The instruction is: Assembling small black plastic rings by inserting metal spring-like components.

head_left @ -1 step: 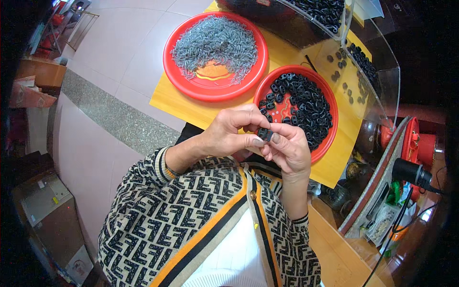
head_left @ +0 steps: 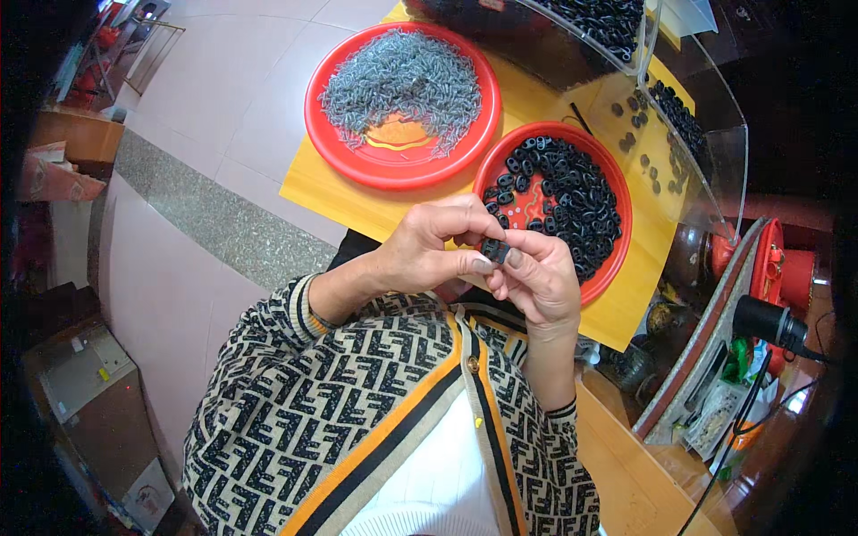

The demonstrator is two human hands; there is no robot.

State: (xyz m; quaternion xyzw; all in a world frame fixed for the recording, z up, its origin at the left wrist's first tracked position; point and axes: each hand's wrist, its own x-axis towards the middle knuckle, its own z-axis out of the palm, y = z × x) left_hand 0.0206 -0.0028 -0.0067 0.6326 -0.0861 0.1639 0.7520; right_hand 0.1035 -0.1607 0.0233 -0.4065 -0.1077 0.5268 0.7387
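My left hand (head_left: 427, 252) and my right hand (head_left: 539, 284) meet in front of my chest, and both pinch one small black plastic part (head_left: 494, 249) between their fingertips. Just beyond them a red round tray (head_left: 611, 259) holds several of the same black parts (head_left: 572, 192). To its left, a larger red round tray (head_left: 391, 168) carries a heap of small grey metal pieces (head_left: 402, 80). Both trays rest on a yellow table top (head_left: 332, 192). My patterned sleeves cover both forearms.
A clear plastic bin (head_left: 617, 27) of black parts stands at the back, with a clear curved shield (head_left: 715, 143) to its right. At the right edge are a red device (head_left: 779, 268) and a black cylinder with a cable (head_left: 764, 322). A box (head_left: 85, 384) sits on the floor at the left.
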